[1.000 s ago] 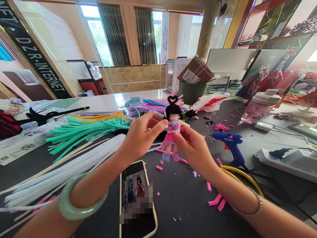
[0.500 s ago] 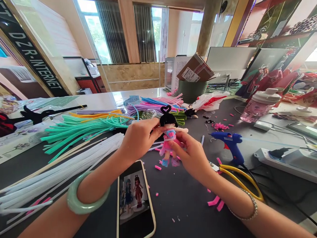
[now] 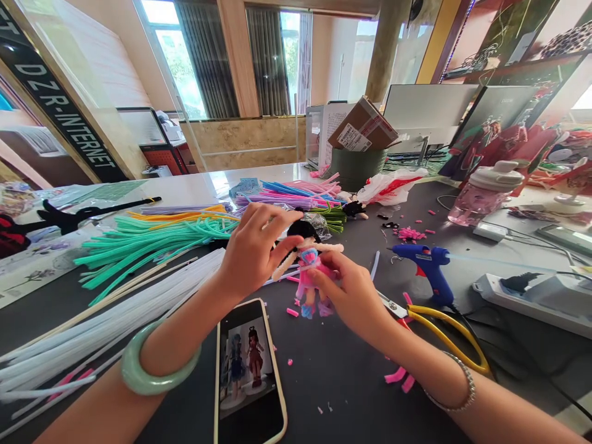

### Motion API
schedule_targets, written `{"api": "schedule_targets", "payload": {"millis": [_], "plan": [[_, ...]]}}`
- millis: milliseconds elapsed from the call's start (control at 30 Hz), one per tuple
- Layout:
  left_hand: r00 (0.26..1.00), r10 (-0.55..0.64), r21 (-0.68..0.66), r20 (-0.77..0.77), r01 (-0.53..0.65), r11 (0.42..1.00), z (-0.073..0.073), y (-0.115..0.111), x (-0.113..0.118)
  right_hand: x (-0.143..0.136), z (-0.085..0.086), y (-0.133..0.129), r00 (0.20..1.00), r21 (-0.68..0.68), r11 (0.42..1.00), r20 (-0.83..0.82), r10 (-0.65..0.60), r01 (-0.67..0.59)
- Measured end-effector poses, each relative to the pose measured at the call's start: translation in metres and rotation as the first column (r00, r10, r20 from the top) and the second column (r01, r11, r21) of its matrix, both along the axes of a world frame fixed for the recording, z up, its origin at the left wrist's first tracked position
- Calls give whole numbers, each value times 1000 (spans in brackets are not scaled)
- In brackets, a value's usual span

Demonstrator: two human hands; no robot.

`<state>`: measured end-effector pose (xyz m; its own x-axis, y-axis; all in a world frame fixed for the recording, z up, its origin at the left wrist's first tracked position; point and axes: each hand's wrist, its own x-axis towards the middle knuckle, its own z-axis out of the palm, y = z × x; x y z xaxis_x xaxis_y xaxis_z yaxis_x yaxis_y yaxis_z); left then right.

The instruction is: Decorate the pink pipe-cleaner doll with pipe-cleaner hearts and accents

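Note:
A small pipe-cleaner doll point(image 3: 306, 277) with black hair, a pink dress and a blue-and-pink flower on its chest is held above the dark table. My right hand point(image 3: 354, 280) grips its body from the right, thumb in front. At the doll's head, my left hand point(image 3: 252, 246) has its thumb and fingertips around the black hair, partly hiding the head and its top. The doll's pale arms stick out to either side. Below my left hand lies a phone point(image 3: 250, 370) with a picture of two dolls on its screen.
White pipe cleaners point(image 3: 115, 320) and green ones point(image 3: 152, 240) lie left. On the right are a blue glue gun point(image 3: 428, 265), yellow-handled pliers point(image 3: 444, 327), a power strip point(image 3: 531, 305) and a pink bottle point(image 3: 485, 191). Pink scraps point(image 3: 409, 234) are scattered about.
My left hand has shifted from beside the doll's face up to its hair, its fingers spread wider. The doll has moved slightly left and tilted, and its left-side arm now shows.

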<state>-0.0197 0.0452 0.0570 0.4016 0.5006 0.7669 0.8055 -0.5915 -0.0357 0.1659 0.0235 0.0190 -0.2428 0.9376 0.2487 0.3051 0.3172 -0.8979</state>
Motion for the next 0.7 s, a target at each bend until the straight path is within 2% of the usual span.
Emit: {"api": "schedule_targets", "payload": {"millis": [133, 333, 700], "plan": [[998, -44, -26, -40, 43, 999, -5, 7, 0, 0, -3, 0, 1000, 25, 1000, 28, 2, -2], [995, -102, -16, 18, 102, 995, -12, 8, 4, -1, -7, 0, 998, 52, 999, 56, 11, -14], [962, -262, 165, 81, 246, 955, -28, 2, 5, -4, -5, -3, 998, 32, 998, -15, 61, -61]]}}
